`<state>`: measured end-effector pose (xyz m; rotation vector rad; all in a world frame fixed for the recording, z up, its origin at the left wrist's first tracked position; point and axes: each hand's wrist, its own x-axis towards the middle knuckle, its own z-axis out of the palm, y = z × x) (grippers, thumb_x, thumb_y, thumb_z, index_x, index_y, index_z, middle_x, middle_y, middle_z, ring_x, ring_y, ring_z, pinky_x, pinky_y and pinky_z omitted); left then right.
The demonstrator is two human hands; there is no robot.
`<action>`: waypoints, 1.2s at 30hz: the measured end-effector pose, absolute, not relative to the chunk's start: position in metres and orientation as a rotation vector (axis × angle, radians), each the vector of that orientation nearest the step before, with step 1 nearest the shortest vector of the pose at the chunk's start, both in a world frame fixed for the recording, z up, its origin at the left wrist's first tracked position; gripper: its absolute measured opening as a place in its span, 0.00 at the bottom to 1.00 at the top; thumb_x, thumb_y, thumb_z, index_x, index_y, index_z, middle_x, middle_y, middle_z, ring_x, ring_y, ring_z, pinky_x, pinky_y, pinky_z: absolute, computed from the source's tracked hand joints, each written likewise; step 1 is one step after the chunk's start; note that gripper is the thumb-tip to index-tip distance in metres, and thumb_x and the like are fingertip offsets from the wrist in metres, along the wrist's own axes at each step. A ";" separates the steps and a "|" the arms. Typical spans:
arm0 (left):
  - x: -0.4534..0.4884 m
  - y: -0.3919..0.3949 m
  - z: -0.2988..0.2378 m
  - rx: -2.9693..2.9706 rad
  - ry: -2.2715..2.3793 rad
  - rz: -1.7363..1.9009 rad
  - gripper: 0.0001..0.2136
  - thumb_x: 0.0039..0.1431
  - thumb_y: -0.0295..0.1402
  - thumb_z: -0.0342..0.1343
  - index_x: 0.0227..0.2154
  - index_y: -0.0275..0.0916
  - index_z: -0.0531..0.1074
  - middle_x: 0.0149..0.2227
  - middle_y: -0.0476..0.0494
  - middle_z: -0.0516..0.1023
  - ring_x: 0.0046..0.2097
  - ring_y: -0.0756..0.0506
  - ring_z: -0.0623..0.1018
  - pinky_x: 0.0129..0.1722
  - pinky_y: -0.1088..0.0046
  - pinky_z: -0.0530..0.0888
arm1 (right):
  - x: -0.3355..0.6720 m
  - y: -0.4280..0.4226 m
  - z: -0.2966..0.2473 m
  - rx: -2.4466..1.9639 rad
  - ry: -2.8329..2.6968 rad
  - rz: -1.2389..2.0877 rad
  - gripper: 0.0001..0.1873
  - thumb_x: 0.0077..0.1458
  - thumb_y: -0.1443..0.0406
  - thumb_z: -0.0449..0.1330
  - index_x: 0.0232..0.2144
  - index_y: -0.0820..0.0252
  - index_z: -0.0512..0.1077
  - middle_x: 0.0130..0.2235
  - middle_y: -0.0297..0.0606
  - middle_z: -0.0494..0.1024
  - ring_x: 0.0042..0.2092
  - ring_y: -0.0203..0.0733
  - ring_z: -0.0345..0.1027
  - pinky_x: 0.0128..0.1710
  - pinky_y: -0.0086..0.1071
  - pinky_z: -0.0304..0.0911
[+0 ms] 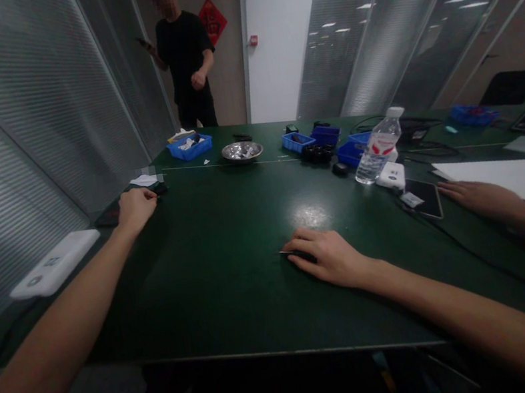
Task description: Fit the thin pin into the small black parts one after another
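Observation:
My left hand [135,209] reaches to the far left edge of the table, its fingers drawn together at a small dark object [159,187] with a white sheet [144,180] beside it. What the fingertips pinch, if anything, is hidden. My right hand [326,254] rests on the green tabletop [211,253] near its middle. Its fingers are closed over a small tool with a black handle [303,255] and a thin metal tip that points left; its exact kind does not show.
A metal bowl [242,152] and blue trays [190,147] stand at the back. On the right are a water bottle [380,147], a phone [423,198], cables, white paper [517,175] and another person's hand [484,198]. A white device [55,263] lies left. A person [186,54] stands beyond.

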<state>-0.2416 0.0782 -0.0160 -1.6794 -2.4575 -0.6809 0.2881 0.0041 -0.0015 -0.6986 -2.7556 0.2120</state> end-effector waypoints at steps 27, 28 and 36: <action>-0.227 0.073 -0.011 -1.802 -2.339 -0.381 0.15 0.64 0.28 0.52 0.48 0.34 0.81 0.48 0.34 0.82 0.48 0.35 0.81 0.52 0.61 0.76 | 0.289 0.006 -0.003 -0.691 -2.756 0.215 0.14 0.70 0.60 0.54 0.54 0.55 0.72 0.48 0.40 0.75 0.41 0.41 0.73 0.39 0.34 0.69; -0.225 0.073 -0.011 -1.806 -2.334 -0.368 0.16 0.64 0.28 0.52 0.48 0.33 0.81 0.48 0.33 0.82 0.48 0.35 0.81 0.52 0.60 0.76 | 0.289 0.006 -0.004 -0.693 -2.755 0.216 0.14 0.70 0.61 0.54 0.54 0.55 0.73 0.48 0.40 0.75 0.41 0.40 0.73 0.39 0.34 0.69; -0.211 0.069 -0.006 -1.815 -2.301 -0.316 0.15 0.66 0.25 0.50 0.49 0.27 0.79 0.52 0.25 0.76 0.51 0.34 0.78 0.54 0.56 0.74 | 0.288 0.005 -0.001 -0.698 -2.764 0.216 0.14 0.71 0.60 0.53 0.54 0.55 0.72 0.48 0.40 0.74 0.41 0.40 0.72 0.38 0.33 0.68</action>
